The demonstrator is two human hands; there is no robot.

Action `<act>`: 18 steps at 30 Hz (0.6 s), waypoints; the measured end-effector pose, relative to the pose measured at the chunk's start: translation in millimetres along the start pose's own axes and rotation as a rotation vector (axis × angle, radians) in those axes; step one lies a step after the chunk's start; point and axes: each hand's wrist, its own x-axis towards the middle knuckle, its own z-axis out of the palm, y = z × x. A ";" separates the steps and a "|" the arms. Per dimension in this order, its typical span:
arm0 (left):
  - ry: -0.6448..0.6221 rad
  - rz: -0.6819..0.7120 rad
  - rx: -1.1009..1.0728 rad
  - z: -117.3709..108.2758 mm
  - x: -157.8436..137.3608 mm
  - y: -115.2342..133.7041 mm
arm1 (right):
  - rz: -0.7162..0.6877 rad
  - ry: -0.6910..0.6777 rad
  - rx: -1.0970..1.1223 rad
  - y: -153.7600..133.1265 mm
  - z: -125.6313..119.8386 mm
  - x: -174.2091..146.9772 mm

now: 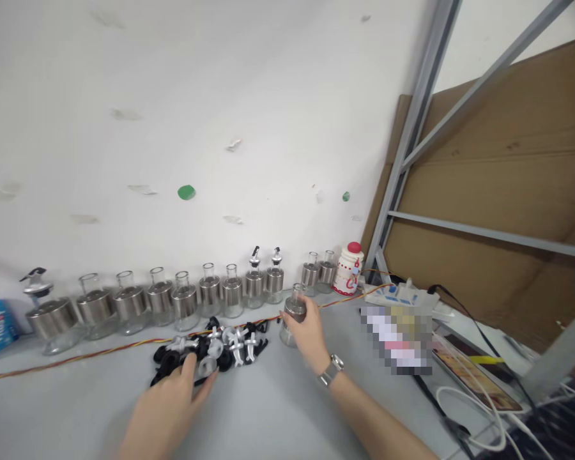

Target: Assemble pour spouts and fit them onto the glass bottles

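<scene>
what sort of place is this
Probably a workbench in a workshop or storeroom: a row of metal-banded bottles lines the wall, a pile of spouts lies on the table, and a metal frame stands at the right.

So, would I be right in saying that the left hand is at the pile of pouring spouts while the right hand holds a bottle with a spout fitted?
Not quite: the head view shows the bottle in the right hand with an open neck and nothing fitted. The left hand is indeed at the pile of pouring spouts.
</scene>
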 end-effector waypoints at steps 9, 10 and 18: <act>0.002 -0.001 0.006 9.4 3.6 -0.8 | -0.083 -0.022 -0.077 -2.0 -2.9 -0.2; -0.003 0.000 -0.010 6.8 3.0 -0.1 | -0.090 -0.025 -0.077 -1.6 -3.0 -0.1; -0.020 -0.001 -0.040 6.0 1.9 -0.5 | -0.138 -0.080 -0.077 2.2 -1.8 0.8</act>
